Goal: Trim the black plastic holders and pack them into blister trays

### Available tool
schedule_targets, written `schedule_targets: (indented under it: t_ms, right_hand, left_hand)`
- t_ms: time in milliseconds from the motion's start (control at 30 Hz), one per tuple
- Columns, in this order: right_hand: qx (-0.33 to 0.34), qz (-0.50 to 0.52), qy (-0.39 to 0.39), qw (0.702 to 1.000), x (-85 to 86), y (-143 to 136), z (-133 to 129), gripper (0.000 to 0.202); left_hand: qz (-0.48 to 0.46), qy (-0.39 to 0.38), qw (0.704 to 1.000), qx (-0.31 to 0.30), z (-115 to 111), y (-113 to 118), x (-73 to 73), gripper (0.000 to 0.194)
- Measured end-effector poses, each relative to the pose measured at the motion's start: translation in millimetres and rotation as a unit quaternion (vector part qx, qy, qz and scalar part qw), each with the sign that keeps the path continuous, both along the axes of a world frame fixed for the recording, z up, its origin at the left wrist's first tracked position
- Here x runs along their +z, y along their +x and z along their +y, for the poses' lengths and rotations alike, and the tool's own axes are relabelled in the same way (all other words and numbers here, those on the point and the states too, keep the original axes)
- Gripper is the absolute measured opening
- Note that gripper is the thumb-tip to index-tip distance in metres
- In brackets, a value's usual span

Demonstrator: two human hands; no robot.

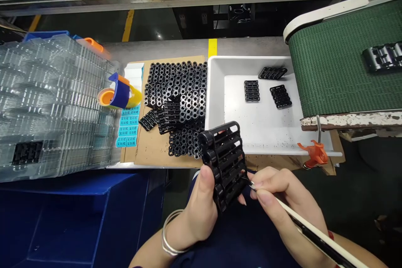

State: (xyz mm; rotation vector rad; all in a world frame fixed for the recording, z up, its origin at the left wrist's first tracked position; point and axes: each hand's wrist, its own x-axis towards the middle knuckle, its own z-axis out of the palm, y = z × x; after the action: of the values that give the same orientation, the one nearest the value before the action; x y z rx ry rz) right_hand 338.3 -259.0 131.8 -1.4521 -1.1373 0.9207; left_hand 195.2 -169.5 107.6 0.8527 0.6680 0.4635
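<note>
My left hand (201,209) is closed around the lower left side of a black slotted plastic part (224,159), which is held up tilted above my lap. In my right hand (285,201) is a slim tool with a cream and black handle (317,234). Its thin tip touches the right edge of the black part, near my right fingertips. Behind them, a white tray (216,92) holds several similar black parts (252,91). To its left, many black parts (177,83) stand stacked in rows on cardboard.
Stacked clear trays (56,104) stand at the left, above a blue bin (63,217). A tape roll (119,93) lies by blue labels (127,130). A green conveyor (333,63) carries a black part at the right; an orange-handled tool (315,153) hangs below it.
</note>
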Motion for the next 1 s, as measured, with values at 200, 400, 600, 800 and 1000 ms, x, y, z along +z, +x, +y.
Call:
schedule_targets:
  t_ms: [200,400,600,800,1000]
  right_hand:
    - [-0.010,0.038,-0.020,0.999,0.8,-0.2,-1.2,0.016]
    - [-0.001,0.041,-0.012,0.999,1.7,-0.5,-0.1,0.016]
    - [-0.008,0.054,-0.019,0.998,1.7,-1.8,-0.2,0.016]
    - [0.000,0.061,-0.025,0.998,-1.8,-1.4,-3.3,0.016]
    - [-0.030,0.102,-0.009,0.994,0.1,2.2,-1.7,0.013]
  left_hand:
    - [0.004,0.006,1.000,0.003,-1.5,-1.8,-0.8,0.083]
    - [0.012,0.006,1.000,0.004,-3.1,-3.1,-3.5,0.082]
    - [-0.011,0.014,1.000,-0.002,-2.3,-1.7,-3.1,0.082]
    - [-0.007,0.015,1.000,0.003,-3.0,-2.5,-3.3,0.080]
    - [0.009,-0.020,1.000,0.019,-3.3,-8.2,-17.4,0.085]
